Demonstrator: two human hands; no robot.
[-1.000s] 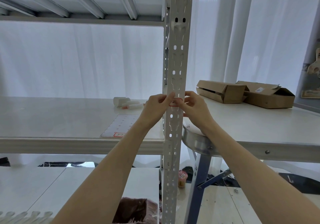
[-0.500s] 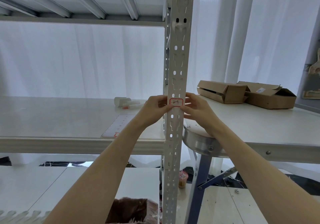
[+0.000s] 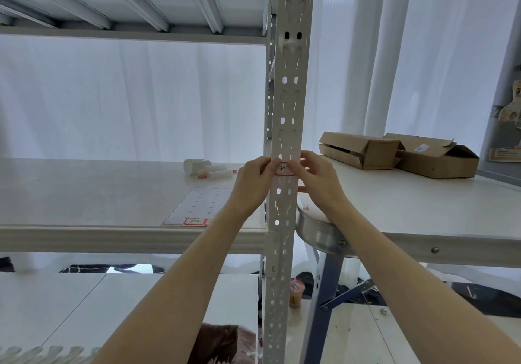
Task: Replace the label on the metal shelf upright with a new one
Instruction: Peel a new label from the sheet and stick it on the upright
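A perforated white metal upright (image 3: 287,109) runs top to bottom through the middle of the view. A small white label with a red border and black handwriting (image 3: 284,169) sits on its front face at shelf-top height. My left hand (image 3: 255,183) touches the label's left edge with thumb and fingertips. On the other side my right hand (image 3: 317,181) presses the label's right edge with its thumb, its fingers curled behind the upright. A label sheet (image 3: 197,208), with red-bordered labels left at its near edge, lies on the shelf.
White marker pens and a small white roll (image 3: 207,170) lie on the shelf (image 3: 84,194) behind the sheet. Two open cardboard boxes (image 3: 394,153) sit on the table (image 3: 423,208) to the right. A small cup (image 3: 296,291) stands on the floor by the upright.
The label, first mostly covered by my fingers, is now exposed on the upright. Both thumbs have shifted outward to its edges. The view has tilted slightly.
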